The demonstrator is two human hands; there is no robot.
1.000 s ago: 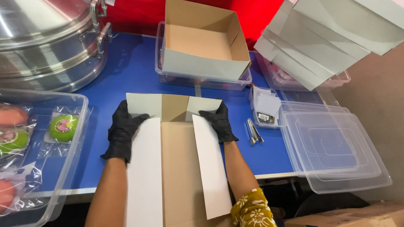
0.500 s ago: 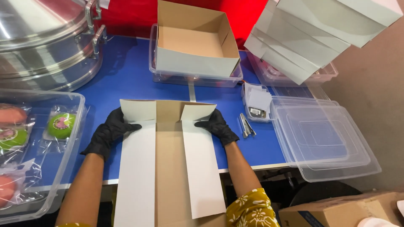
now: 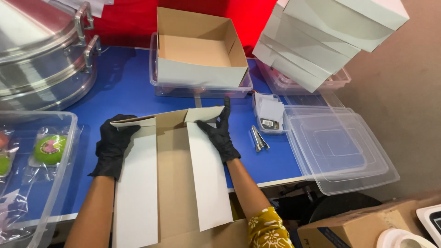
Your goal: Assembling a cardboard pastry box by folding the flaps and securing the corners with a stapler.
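Flat cardboard box blank found lying across the near edge of the blue desk, white-faced side flaps folded inward over a brown centre panel, near end overhanging toward the person. Far end flap raised partway off the desk. Left hand, black-gloved, laid on the left flap at its far corner, grip pressed on the fold with fingers curled over the raised strip. Right hand, likewise gloved, grip pinching the right flap's far corner, forefinger extended up along the raised flap. Judged light, thin and stiff only along its panels; likely to bow or crease if lifted from one end, smooth white face possibly slick under gloves. Best held at the scored folds and corners, both sides at once. Assembled open box seated in a clear tub toward the far edge. Clear lidded containers at the right edge, metal steamer at the far left corner, wrapped green item in a tray at left.
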